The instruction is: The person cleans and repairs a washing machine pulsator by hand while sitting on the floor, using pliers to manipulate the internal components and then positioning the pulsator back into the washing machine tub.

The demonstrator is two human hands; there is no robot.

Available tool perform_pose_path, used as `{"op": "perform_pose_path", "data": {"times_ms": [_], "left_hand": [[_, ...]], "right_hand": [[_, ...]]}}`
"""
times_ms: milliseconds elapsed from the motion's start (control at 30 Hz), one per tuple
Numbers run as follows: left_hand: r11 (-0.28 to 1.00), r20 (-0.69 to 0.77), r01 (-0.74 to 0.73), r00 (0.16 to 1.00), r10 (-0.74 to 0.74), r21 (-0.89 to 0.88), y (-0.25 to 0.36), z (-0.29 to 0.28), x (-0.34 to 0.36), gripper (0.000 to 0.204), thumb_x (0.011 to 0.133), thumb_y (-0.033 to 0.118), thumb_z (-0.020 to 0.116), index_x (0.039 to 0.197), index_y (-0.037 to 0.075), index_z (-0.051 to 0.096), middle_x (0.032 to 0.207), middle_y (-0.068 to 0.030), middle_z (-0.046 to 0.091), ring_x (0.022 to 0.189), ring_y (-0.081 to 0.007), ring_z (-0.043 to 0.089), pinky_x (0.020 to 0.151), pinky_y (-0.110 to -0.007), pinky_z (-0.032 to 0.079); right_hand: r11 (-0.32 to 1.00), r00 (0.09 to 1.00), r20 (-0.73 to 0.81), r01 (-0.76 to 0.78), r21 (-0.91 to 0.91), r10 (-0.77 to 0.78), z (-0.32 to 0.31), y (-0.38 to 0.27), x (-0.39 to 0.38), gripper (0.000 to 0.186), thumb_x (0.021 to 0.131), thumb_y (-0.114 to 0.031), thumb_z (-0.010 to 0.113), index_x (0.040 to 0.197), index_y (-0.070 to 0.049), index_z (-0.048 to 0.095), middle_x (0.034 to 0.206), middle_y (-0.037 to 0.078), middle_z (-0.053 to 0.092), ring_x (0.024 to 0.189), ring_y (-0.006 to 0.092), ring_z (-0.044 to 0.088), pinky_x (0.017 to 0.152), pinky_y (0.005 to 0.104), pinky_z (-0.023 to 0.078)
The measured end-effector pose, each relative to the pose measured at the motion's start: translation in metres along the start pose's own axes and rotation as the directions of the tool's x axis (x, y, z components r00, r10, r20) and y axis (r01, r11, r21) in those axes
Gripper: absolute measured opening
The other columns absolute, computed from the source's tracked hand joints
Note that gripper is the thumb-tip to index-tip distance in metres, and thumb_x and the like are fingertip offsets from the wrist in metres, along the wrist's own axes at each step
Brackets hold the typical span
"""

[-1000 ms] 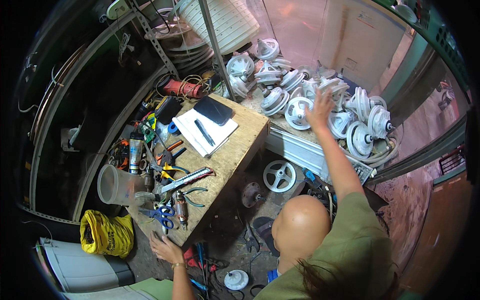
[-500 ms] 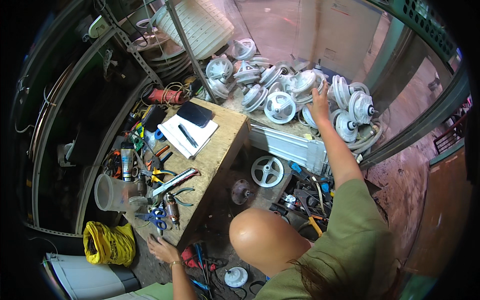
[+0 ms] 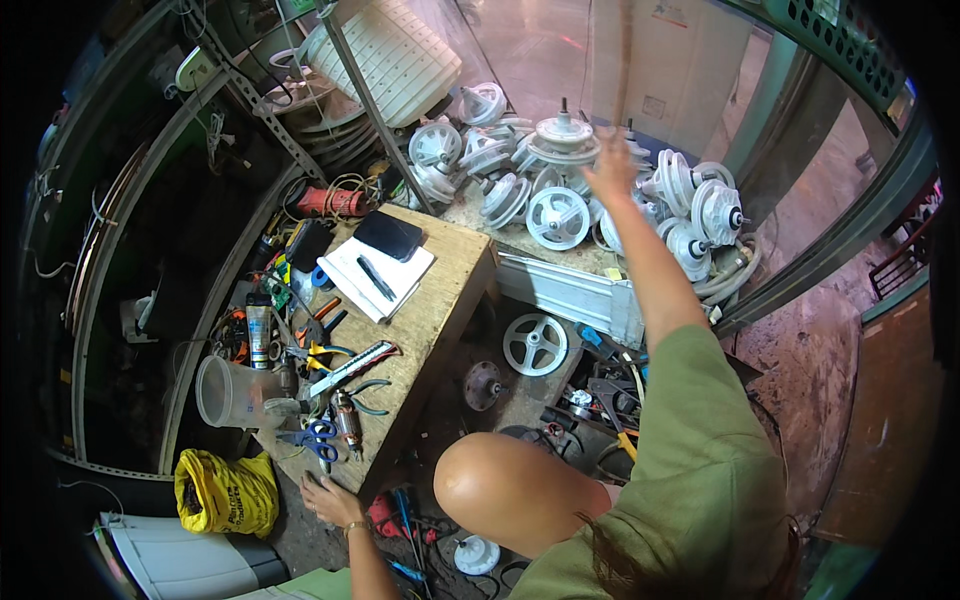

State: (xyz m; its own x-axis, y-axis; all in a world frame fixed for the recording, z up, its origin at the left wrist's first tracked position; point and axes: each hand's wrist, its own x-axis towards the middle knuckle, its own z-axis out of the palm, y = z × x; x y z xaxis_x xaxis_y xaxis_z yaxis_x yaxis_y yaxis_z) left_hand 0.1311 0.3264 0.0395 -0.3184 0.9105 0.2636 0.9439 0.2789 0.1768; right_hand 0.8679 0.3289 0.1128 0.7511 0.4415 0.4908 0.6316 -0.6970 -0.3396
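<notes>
My right hand (image 3: 609, 165), blurred, reaches into a heap of white wheel-like parts (image 3: 557, 216), beside one with its spindle pointing up (image 3: 563, 133); whether its fingers grip that part is unclear. My left hand (image 3: 330, 505) rests at the near corner of the wooden bench (image 3: 420, 320), fingers apart. On the bench lie a dark phone (image 3: 388, 233), a notepad (image 3: 350, 280) with a pen, pliers (image 3: 330, 355), a cutter, blue-handled scissors (image 3: 320, 435) and a cylindrical metal part (image 3: 347, 425).
A metal rack (image 3: 186, 110) stands left, a yellow sack (image 3: 228, 490) below it. A loose white wheel (image 3: 535, 344) and a box of tools (image 3: 600, 405) lie under the heap. My bent knee (image 3: 490, 485) is below the bench; a curved metal frame (image 3: 820, 280) borders the right.
My right hand has moved up and leftward across the heap, and a wheel part there now stands with its spindle up. My knee has shifted left. The left hand stays at the bench corner.
</notes>
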Motion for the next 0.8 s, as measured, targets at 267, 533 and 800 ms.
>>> {"op": "perform_pose_path", "data": {"times_ms": [267, 533, 800], "left_hand": [[0.999, -0.043, -0.004, 0.999, 0.005, 0.035, -0.014, -0.003, -0.001, 0.044, 0.097, 0.036, 0.040, 0.134, 0.014, 0.047, 0.139, -0.0111, 0.043, 0.127, -0.0342, 0.040, 0.097, -0.052, 0.039], [0.999, -0.005, 0.022, 1.000, -0.021, 0.038, -0.007, -0.002, 0.001, 0.046, 0.097, 0.036, 0.040, 0.136, 0.013, 0.046, 0.142, -0.0109, 0.042, 0.131, -0.0330, 0.036, 0.099, -0.053, 0.037], [0.999, 0.003, -0.032, 0.999, 0.032, 0.014, -0.014, -0.007, 0.004, 0.046, 0.096, 0.034, 0.042, 0.134, 0.009, 0.047, 0.142, -0.0133, 0.040, 0.131, -0.0346, 0.036, 0.100, -0.052, 0.036]], "right_hand": [[0.922, 0.977, 0.037, -0.184, -0.342, 0.209, -0.049, 0.103, -0.025, 0.088, 0.070, -0.045, 0.078, 0.134, 0.000, 0.040, 0.144, 0.021, 0.040, 0.138, 0.0413, 0.027, 0.113, 0.0547, 0.019], [0.927, 0.993, -0.044, -0.114, -0.357, 0.105, -0.036, 0.114, -0.036, 0.068, 0.075, -0.030, 0.076, 0.131, -0.006, 0.045, 0.145, 0.015, 0.041, 0.138, 0.0418, 0.028, 0.113, 0.0569, 0.017], [0.962, 0.985, -0.122, 0.089, -0.259, -0.124, -0.032, 0.106, -0.028, 0.059, 0.074, -0.017, 0.073, 0.126, -0.006, 0.049, 0.139, 0.013, 0.049, 0.133, 0.0327, 0.041, 0.104, 0.0552, 0.035]]}}
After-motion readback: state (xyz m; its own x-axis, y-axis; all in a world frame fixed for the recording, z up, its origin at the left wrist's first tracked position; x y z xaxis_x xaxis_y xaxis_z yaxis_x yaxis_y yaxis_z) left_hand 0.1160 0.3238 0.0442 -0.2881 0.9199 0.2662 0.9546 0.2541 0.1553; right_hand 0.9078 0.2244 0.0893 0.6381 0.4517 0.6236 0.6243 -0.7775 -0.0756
